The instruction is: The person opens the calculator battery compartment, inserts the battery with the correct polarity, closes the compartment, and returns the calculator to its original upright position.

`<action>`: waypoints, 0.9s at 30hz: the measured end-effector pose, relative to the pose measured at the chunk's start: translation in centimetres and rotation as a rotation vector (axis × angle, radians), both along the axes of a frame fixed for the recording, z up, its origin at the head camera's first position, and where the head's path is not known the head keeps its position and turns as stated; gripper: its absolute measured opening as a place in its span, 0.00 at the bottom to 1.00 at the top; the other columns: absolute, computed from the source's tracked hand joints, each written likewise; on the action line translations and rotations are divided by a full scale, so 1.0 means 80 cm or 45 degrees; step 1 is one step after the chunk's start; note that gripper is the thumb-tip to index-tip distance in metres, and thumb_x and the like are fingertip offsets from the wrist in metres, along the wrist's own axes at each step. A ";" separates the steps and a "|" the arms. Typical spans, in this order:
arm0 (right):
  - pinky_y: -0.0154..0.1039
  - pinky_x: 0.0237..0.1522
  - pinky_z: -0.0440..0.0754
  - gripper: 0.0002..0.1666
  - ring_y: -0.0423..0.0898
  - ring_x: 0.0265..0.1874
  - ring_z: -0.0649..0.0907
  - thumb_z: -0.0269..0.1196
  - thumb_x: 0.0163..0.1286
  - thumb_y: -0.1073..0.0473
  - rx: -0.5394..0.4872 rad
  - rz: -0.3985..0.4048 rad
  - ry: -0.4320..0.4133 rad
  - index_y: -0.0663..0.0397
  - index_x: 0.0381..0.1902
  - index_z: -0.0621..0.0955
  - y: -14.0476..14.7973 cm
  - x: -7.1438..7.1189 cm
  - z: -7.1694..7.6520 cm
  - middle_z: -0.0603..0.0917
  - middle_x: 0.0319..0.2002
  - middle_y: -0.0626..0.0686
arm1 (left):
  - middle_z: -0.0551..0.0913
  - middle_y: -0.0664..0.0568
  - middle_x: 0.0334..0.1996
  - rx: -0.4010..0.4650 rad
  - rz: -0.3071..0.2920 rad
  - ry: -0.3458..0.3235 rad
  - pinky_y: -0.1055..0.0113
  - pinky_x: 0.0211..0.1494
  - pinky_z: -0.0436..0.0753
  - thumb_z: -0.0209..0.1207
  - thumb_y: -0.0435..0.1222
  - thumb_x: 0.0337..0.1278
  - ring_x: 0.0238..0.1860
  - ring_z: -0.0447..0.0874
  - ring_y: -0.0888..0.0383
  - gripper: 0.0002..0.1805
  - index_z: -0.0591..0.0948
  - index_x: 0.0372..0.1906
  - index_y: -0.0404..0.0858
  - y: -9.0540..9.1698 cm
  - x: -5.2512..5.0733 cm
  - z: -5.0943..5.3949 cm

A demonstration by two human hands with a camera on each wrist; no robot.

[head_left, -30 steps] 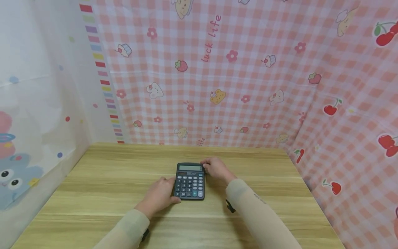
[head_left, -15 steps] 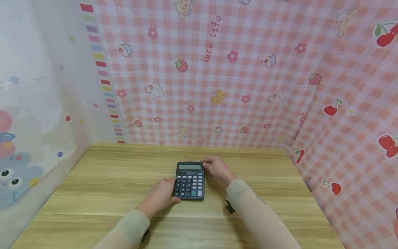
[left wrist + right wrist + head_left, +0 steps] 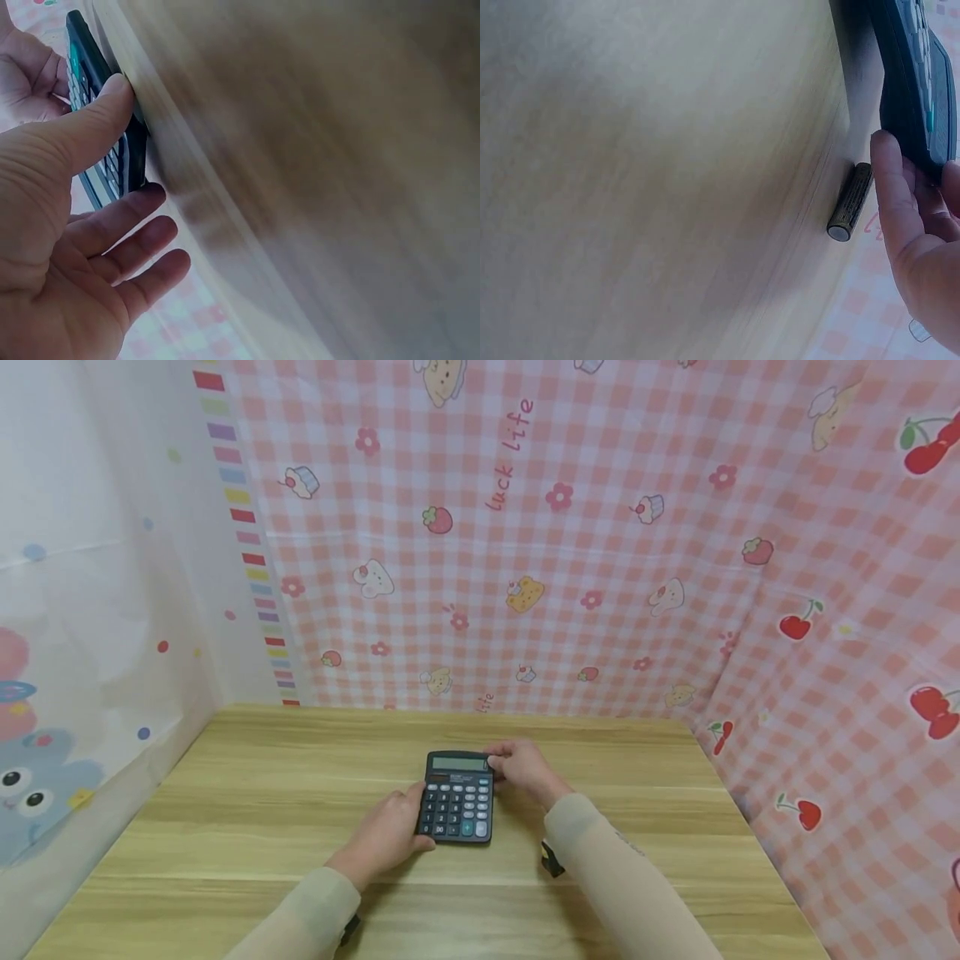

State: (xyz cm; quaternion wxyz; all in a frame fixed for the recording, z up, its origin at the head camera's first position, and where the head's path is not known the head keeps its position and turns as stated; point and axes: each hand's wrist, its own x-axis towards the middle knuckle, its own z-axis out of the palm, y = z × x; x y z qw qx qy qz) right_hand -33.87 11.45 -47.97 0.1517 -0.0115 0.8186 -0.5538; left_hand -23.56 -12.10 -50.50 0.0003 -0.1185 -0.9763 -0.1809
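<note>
A dark desktop calculator (image 3: 459,797) with a grey display lies face up between the two hands, near the middle of the wooden table. My left hand (image 3: 384,828) holds its left side, the thumb (image 3: 105,112) against the near edge and the index finger by the corner; the other fingers spread loosely. At the far right corner, my right hand (image 3: 522,768) pinches the calculator between thumb and fingers. A cylindrical battery (image 3: 849,202) with a dark label lies on the table by the right fingers; the head view does not show it.
The wooden table (image 3: 247,827) runs back to a pink checked cloth (image 3: 480,560). Cloths with printed figures also hang at the left (image 3: 90,610) and right (image 3: 847,693).
The calculator's near end has shifted very slightly toward the person and to the left. Both hands keep nearly the same place on it.
</note>
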 end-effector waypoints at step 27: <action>0.49 0.46 0.92 0.15 0.49 0.40 0.92 0.60 0.81 0.65 0.054 -0.145 0.025 0.63 0.59 0.86 -0.005 0.002 0.006 0.91 0.51 0.63 | 0.82 0.29 0.65 1.083 0.197 -0.459 0.54 0.55 0.91 0.57 0.43 0.82 0.50 0.91 0.48 0.34 0.67 0.76 0.23 -0.011 -0.009 0.002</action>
